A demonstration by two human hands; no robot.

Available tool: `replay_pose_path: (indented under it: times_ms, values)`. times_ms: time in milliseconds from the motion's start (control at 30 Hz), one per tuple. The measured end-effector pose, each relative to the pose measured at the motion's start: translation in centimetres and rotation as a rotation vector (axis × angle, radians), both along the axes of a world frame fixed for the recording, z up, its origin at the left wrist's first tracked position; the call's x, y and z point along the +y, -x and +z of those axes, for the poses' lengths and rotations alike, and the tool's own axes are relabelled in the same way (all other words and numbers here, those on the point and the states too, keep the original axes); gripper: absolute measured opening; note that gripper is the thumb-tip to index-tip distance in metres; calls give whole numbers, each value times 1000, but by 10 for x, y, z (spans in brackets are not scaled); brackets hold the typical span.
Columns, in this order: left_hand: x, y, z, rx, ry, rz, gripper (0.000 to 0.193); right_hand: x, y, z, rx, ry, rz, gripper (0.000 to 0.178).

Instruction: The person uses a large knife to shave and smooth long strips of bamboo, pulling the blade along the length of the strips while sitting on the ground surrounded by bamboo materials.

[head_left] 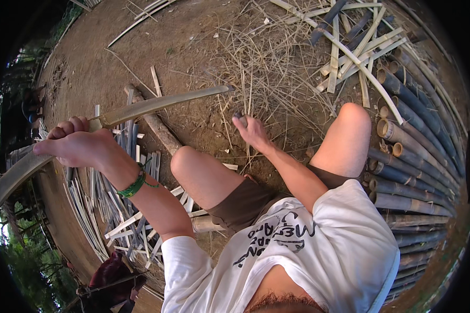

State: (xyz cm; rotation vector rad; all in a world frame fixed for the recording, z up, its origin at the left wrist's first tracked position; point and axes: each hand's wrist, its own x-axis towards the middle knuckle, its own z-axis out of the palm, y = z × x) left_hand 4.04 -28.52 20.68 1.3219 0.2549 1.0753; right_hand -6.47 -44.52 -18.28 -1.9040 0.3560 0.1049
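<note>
My left hand (78, 141) is raised at the left, its fingers wrapped round a long curved knife (162, 103). The blade reaches rightward, its tip over the ground beyond my knees. The long handle of the knife runs back past my wrist to the lower left. My right hand (253, 133) is closed between my knees, a little below the blade's tip. A small dark end shows at its fingertips, but I cannot make out what it is. Thin pale bamboo shavings (256, 62) lie on the ground beyond this hand.
Bamboo poles (418, 172) are stacked at the right. Split bamboo strips (355, 57) lie crossed at the far right, with more cut strips (122, 203) beside my left leg. A round pole (154, 122) lies near my left knee. A person in dark red (109, 274) is at the lower left.
</note>
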Motion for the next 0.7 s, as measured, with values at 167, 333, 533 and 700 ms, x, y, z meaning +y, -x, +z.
replay_pose_path:
  times_ms: [167,333,533,700]
  values:
    - [-35,-15,-8,-4,79,-110,55,-63,13,-64,27,181,-164,62]
    - [9,0,-3,-30,26,-24,55,9,15,27,-3,-78,63,64]
    - [-35,-2,-4,-16,75,-190,54,-61,-5,-48,296,85,-110,61]
    - [-10,13,-5,-47,40,-219,58,-15,-10,40,-12,-98,49,52]
